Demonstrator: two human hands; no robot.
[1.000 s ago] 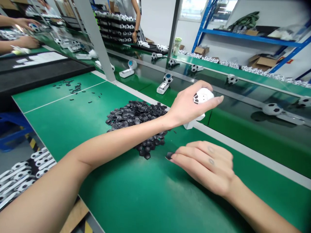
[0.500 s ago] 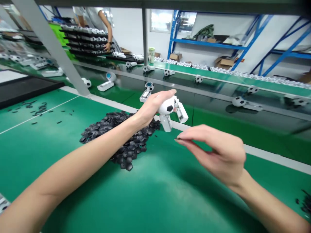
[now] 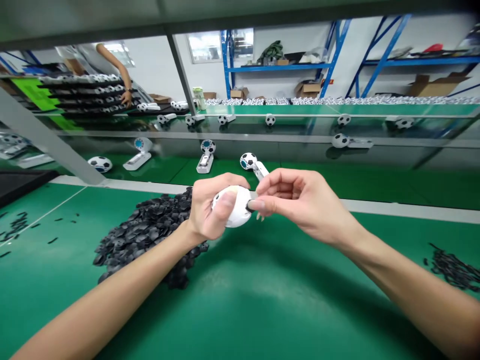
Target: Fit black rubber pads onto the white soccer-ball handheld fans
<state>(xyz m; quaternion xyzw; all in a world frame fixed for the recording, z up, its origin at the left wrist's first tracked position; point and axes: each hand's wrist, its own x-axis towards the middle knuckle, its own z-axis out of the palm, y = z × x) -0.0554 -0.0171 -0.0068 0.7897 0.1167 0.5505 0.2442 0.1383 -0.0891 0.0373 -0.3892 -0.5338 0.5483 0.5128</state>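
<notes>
The left hand (image 3: 208, 207) was closed around a white ball (image 3: 240, 212) at centre frame, with the fingers wrapped over it. The right hand (image 3: 305, 202) was in a narrow pinch, holding a small black patch (image 3: 249, 205) against the ball's right side. A heap of black patches (image 3: 144, 235) lay on the green tabletop (image 3: 270, 295), beneath and left of the left wrist.

Your left hand (image 3: 214, 205) cradles a white ball shell (image 3: 239, 206) at lower centre of the frame; your right hand (image 3: 303, 200) pinches a small black patch (image 3: 248, 205) against it; a heap of black patches (image 3: 146, 232) lies just left, on the green bench (image 3: 270, 305); a football-topped white gadget (image 3: 249, 161) stands beyond.
</notes>
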